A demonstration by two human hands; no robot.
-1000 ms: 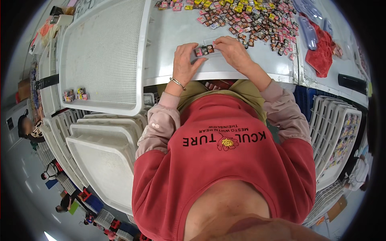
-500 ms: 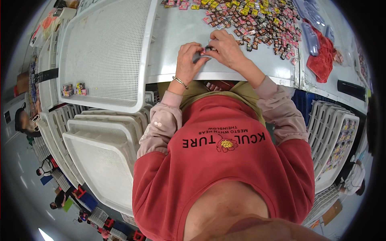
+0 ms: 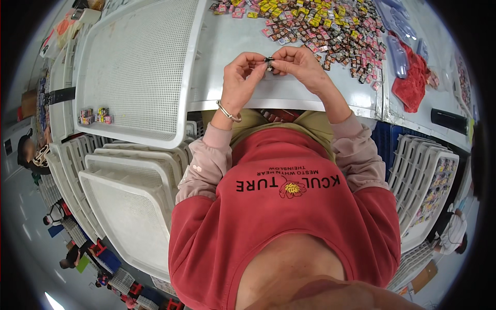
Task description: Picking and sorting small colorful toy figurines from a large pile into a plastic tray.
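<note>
Over the near part of the white table (image 3: 217, 72), my two hands meet at a small dark piece (image 3: 268, 60). Its exact kind is too small to make out. My left hand (image 3: 242, 77) pinches it between thumb and fingers from one side. From the other side my right hand (image 3: 299, 66) grips it, thumb and forefinger closed. Just beyond and to the right spreads a loose heap of small flat square pieces (image 3: 330, 39) in pink, yellow, brown and black. My fingers partly cover the held piece.
A large white mesh tray (image 3: 139, 67) lies at the left, with a few small colourful blocks (image 3: 95, 115) in its near corner. White trays (image 3: 126, 201) are stacked below it. At right lie a red cloth (image 3: 411, 82) and blue-grey plastic trays (image 3: 398, 54). Upright trays (image 3: 423, 186) stand near my right elbow.
Both hands have risen slightly off the tabletop and come together, with the small dark piece now between both sets of fingertips. My right hand has turned and lowered a little.
</note>
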